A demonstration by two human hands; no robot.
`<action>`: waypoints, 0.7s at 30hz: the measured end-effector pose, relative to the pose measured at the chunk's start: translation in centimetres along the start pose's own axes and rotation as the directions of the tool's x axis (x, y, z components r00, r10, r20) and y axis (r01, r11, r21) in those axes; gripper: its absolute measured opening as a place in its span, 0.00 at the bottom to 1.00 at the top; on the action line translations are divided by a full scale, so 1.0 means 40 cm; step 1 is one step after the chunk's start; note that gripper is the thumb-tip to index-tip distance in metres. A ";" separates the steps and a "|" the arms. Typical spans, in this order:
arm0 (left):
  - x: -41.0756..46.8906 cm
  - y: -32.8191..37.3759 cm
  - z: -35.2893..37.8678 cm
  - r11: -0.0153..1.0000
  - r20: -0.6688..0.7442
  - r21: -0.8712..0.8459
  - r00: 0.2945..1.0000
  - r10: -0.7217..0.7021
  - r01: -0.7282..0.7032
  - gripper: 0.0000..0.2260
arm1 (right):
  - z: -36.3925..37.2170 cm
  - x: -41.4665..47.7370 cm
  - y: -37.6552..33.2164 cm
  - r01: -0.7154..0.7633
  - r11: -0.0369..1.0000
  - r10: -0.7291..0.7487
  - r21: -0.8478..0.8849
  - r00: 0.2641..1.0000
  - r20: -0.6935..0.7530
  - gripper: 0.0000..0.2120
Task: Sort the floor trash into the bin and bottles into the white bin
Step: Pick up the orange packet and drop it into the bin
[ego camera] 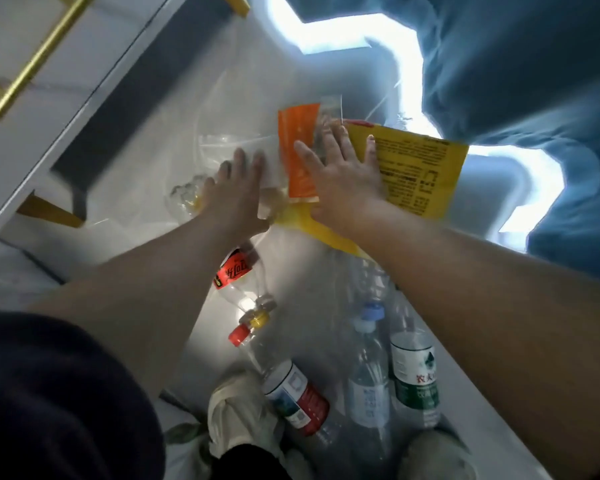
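Note:
Both my arms reach forward over a heap of floor trash. My left hand [238, 190] lies flat with straight fingers on a clear plastic bag [238, 145]. My right hand [340, 174] presses flat across an orange packet [297, 147] and a large yellow printed wrapper [420, 174]. Nearer to me several empty plastic bottles lie on the pale floor: one with a red label and yellow cap [238, 271], a red-capped one [291, 386], a blue-capped one [366, 372] and a green-labelled one [414, 375]. No bin is visible.
A white cabinet [32, 109] with a gold bar handle and gold legs stands at the left. Blue fabric [534, 81] fills the upper right above bright floor glare. A crushed clear bottle [184, 197] lies by my left hand. My feet in pale slippers [236, 417] are at the bottom.

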State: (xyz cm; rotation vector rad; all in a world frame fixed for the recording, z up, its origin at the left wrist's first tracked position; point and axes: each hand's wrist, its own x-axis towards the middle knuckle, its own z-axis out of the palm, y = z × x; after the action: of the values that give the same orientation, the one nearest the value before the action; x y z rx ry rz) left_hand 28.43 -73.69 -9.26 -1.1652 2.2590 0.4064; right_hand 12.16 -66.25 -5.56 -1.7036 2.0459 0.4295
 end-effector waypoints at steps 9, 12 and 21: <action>0.038 -0.039 -0.025 0.999 -0.209 0.013 0.977 0.035 -0.033 0.16 | -0.007 0.034 -0.020 0.061 0.995 -0.068 -0.079 0.994 -0.082 0.23; 0.010 -0.028 -0.056 0.997 -0.207 0.009 0.976 0.073 -0.073 0.11 | -0.038 0.003 0.005 0.042 0.999 -0.045 -0.021 0.987 -0.152 0.23; -0.181 -0.009 -0.250 0.988 -0.261 -0.140 0.965 0.033 -0.071 0.16 | -0.249 -0.197 0.109 0.036 0.999 -0.039 -0.025 0.990 -0.136 0.25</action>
State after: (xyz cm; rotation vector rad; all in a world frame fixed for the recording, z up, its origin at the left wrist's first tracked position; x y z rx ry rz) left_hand 28.70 -74.21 3.07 -1.3004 2.5244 0.4740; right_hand 7.68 -63.76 6.83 -1.8277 2.1067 0.3327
